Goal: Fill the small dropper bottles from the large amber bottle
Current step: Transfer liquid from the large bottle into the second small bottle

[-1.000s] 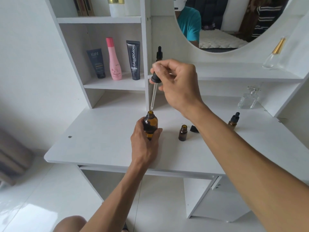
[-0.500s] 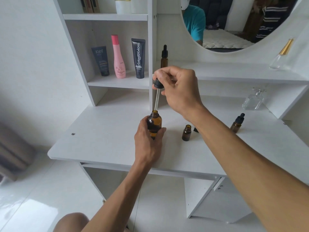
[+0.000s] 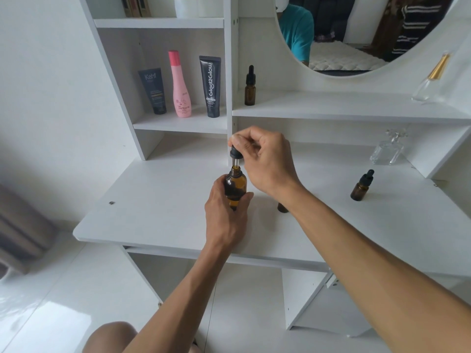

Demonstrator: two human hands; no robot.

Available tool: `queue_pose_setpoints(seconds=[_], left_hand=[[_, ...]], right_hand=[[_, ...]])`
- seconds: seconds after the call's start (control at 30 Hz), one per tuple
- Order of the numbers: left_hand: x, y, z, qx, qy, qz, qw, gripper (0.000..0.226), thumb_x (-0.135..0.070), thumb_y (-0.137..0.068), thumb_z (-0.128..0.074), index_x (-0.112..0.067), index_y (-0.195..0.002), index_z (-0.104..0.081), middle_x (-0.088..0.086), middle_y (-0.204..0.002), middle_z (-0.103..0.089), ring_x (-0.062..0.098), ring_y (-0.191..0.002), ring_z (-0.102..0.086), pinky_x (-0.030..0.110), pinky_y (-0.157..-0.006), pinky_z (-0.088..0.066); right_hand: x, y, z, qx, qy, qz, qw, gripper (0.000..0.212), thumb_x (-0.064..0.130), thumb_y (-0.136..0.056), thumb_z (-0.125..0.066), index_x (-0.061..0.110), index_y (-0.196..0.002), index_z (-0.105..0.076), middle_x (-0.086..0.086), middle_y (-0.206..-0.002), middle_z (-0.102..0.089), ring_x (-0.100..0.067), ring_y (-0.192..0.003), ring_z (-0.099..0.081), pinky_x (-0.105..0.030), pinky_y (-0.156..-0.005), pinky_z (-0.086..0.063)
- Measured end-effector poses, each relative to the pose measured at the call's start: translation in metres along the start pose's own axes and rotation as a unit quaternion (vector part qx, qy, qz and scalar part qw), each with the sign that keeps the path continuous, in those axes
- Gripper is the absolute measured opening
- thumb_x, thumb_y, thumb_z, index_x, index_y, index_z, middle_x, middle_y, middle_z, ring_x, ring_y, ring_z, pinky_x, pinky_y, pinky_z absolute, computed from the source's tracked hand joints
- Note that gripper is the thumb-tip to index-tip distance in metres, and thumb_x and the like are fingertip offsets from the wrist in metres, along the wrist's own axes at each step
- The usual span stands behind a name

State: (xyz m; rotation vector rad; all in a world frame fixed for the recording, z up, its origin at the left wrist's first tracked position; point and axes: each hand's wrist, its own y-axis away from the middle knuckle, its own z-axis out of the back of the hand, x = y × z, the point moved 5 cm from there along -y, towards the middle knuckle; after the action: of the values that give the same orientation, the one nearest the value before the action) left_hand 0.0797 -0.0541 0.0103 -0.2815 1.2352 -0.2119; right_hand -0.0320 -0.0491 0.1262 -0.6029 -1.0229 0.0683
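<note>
Bare forearms, sleeveless to frame edge

The dropper (image 3: 235, 155) has been lowered by the right hand (image 3: 265, 159); its glass tube is now sunk almost fully into the neck of the large amber bottle (image 3: 235, 186), collar just above the mouth. The open small bottle (image 3: 282, 208) is now mostly hidden behind the right forearm.

L hand (image 3: 225, 212) curled in grip, R hand (image 3: 265, 161) pinching above, forearms extended
</note>
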Motion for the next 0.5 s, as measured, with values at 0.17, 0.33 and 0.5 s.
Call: queue_pose_setpoints(seconds=[0.17,0.33,0.5], left_hand=[[0.001,-0.001,0.000,0.001,0.002,-0.002,1.000,0.044,-0.026,-0.086,-0.073,-0.022,-0.125,-0.051,-0.010,-0.105,-0.064,-0.001,-0.091,-0.061,0.012,-0.075,-0.046],[0.000,-0.001,-0.001,0.000,0.009,-0.005,1.000,0.041,-0.022,-0.086,-0.072,-0.021,-0.122,-0.052,-0.012,-0.100,-0.062,-0.003,-0.088,-0.060,0.016,-0.075,-0.049],[-0.001,-0.001,0.000,0.003,0.003,-0.006,1.000,0.043,-0.020,-0.086,-0.072,-0.024,-0.123,-0.052,-0.017,-0.097,-0.059,-0.011,-0.088,-0.056,0.008,-0.072,-0.044]], right_hand=[[-0.006,0.005,-0.003,0.005,0.004,-0.009,1.000,0.019,0.022,-0.097,-0.064,0.008,-0.089,-0.074,-0.001,-0.080,-0.076,-0.010,-0.073,-0.070,-0.024,-0.071,-0.056],[-0.012,0.008,-0.006,0.012,0.012,-0.018,1.000,0.019,0.025,-0.097,-0.064,0.010,-0.090,-0.075,0.000,-0.083,-0.077,-0.015,-0.078,-0.070,-0.030,-0.075,-0.056],[-0.016,0.010,-0.008,0.012,0.017,-0.016,1.000,0.018,0.025,-0.096,-0.065,0.010,-0.091,-0.075,0.001,-0.084,-0.077,-0.014,-0.078,-0.070,-0.022,-0.071,-0.054]])
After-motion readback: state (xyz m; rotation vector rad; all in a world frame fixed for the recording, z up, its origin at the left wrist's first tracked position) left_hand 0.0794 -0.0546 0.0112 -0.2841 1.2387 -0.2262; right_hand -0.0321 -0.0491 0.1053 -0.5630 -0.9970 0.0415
